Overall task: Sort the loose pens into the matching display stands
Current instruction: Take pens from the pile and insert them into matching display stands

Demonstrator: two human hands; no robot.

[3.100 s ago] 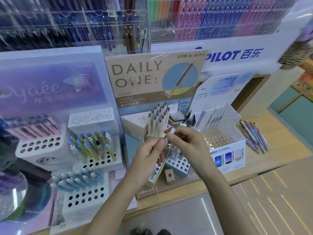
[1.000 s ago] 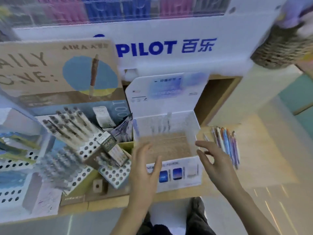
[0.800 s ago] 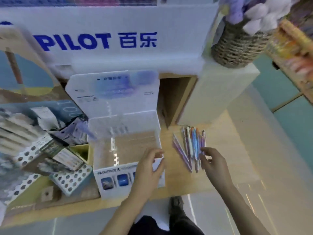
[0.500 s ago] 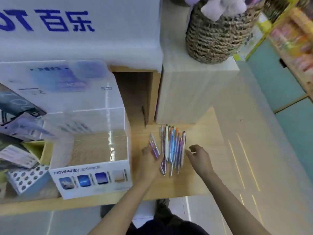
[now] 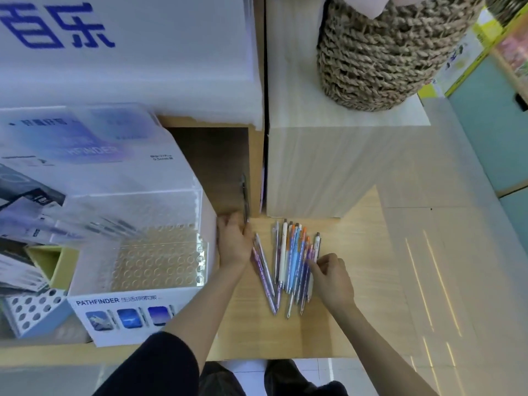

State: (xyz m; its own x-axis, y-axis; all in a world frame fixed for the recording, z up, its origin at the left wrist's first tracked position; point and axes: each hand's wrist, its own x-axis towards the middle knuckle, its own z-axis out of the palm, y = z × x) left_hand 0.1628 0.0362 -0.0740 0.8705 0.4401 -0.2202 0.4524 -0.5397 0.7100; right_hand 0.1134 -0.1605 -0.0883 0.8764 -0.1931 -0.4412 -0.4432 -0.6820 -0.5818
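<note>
Loose pens (image 5: 288, 264) lay bunched on the wooden shelf (image 5: 357, 252), between my hands. My left hand (image 5: 233, 242) met a dark pen (image 5: 244, 195) just right of the PATHFINDER stand (image 5: 128, 307); my right hand (image 5: 333, 278) touched the bunch's right edge. Grips undetermined.

PATHFINDER on display stand (image 5: 128, 317), 百乐 on white signboard (image 5: 148, 61), possibly 0.5mm on backcard (image 5: 160, 158)

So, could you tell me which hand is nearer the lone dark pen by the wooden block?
Left. The left hand sits right by the lone dark pen; the right hand is beyond the fanned coloured pens.
</note>
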